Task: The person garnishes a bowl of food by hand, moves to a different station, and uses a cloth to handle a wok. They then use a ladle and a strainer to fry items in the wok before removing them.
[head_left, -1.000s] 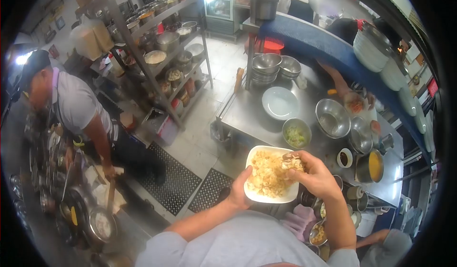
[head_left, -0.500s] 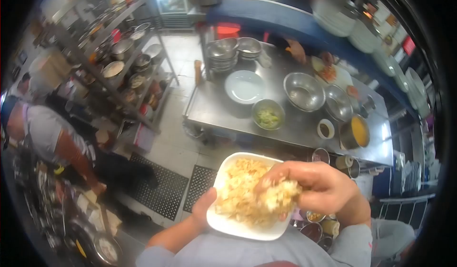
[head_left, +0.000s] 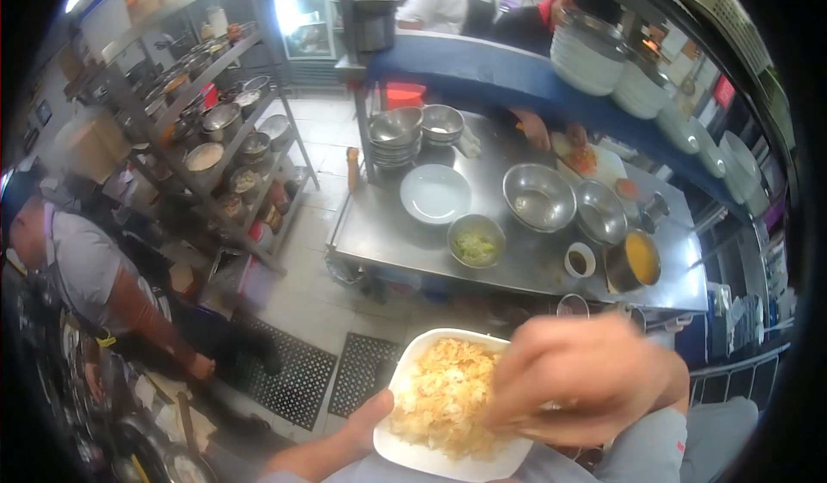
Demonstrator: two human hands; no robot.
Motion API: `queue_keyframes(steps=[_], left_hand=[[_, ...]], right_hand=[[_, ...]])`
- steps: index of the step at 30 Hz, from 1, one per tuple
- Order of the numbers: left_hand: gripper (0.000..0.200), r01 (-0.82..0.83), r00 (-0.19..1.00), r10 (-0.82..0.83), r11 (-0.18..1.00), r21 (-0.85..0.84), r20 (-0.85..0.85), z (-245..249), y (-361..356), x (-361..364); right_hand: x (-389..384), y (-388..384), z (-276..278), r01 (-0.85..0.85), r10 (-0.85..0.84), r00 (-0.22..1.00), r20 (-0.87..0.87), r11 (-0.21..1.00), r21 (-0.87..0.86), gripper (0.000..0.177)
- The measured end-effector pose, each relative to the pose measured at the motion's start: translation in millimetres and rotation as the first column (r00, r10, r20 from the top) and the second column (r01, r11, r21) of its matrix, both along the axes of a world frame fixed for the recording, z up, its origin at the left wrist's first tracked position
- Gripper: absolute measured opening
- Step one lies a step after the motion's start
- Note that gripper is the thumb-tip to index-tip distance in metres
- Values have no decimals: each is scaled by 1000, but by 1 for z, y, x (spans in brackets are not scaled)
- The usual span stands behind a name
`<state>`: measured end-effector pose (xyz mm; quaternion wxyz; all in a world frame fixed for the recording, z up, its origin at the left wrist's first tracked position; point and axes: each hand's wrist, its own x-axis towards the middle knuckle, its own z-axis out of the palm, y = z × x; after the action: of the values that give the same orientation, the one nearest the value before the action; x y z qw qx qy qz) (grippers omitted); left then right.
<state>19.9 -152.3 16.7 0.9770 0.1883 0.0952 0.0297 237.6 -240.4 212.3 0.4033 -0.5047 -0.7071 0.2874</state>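
Observation:
My left hand point(head_left: 368, 427) grips the left rim of a white rounded-square dish point(head_left: 399, 414), which is held close to my body. Pale golden, flaky, crumbled food point(head_left: 444, 397) is heaped in the dish. Over the dish's right side is my right hand point(head_left: 581, 380), blurred by motion, its fingers curled downward. What lies inside those fingers is hidden.
Ahead stands a steel table point(head_left: 388, 242) with a white plate point(head_left: 436, 194), a bowl of chopped greens point(head_left: 475, 243), steel bowls point(head_left: 539, 197) and a pot of yellow liquid point(head_left: 636, 261). A co-worker's hands point(head_left: 534, 128) are at the far side. Another person point(head_left: 90, 259) stands left, near shelving point(head_left: 207, 78).
The view has tilted up, so the dish sits lower in it. My right hand, earlier pinching a clump of the flaky food, is now turned knuckles-up and blurred, the clump no longer visible.

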Motion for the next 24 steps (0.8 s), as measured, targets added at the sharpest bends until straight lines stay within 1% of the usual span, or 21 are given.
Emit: queue_keyframes(steps=[1,2,3,4,6,7,10,11,13,14,15,16,18,19,22,23,24], left_hand=[[85,22,998,-22,1000,-4,52,-6,4,2],[84,53,993,-53,999,-3,103,-13,10,4],[80,15,992,-9,999,-43,126,-18,8,9],[80,-14,991,18,999,-35,131,-23,8,13],[79,-61,988,63,998,-23,138,-34,8,20],[76,-87,986,91,996,-34,142,-39,9,23],[85,-165,986,168,981,105,-16,-28,10,35],[83,-163,987,163,982,93,0,-30,12,37],[80,-160,987,158,985,60,27,-42,13,40],[79,-160,987,160,985,67,-1,-48,13,39],[78,-166,985,169,983,75,-25,-53,14,37],[77,-171,984,175,982,86,-40,-59,15,40],[77,-178,984,180,980,86,-16,-73,15,43],[77,-185,983,186,979,85,-4,-76,16,45],[67,-172,978,177,984,-56,106,-69,13,51],[67,-214,974,216,976,-31,74,-72,13,51],[67,-246,968,246,969,-5,40,-79,13,54]], right_hand=[[-5,7,-4,-107,101,972,211,994,14,12],[-9,14,-11,-205,182,892,413,979,10,14],[-2,5,-21,-208,182,903,390,978,27,23],[6,-3,-32,-212,182,912,367,976,43,32],[15,-6,-23,-167,144,953,268,984,64,39],[12,-7,-35,-132,109,979,172,983,129,32],[-3,4,-66,-74,44,884,466,996,45,12],[-2,5,-71,-39,2,873,487,997,67,3],[4,6,-82,36,-91,907,412,989,140,6],[6,6,-89,75,-134,921,366,982,173,7],[2,6,-101,121,-159,946,283,982,148,15],[3,6,-115,103,-135,948,287,987,124,20],[3,10,-129,78,-96,954,284,994,75,31],[9,4,-124,122,-123,968,218,992,17,38],[13,-5,-124,259,-260,963,62,965,37,37],[10,-2,-132,220,-224,970,93,974,52,34],[9,3,-151,128,-153,971,184,982,139,33]])
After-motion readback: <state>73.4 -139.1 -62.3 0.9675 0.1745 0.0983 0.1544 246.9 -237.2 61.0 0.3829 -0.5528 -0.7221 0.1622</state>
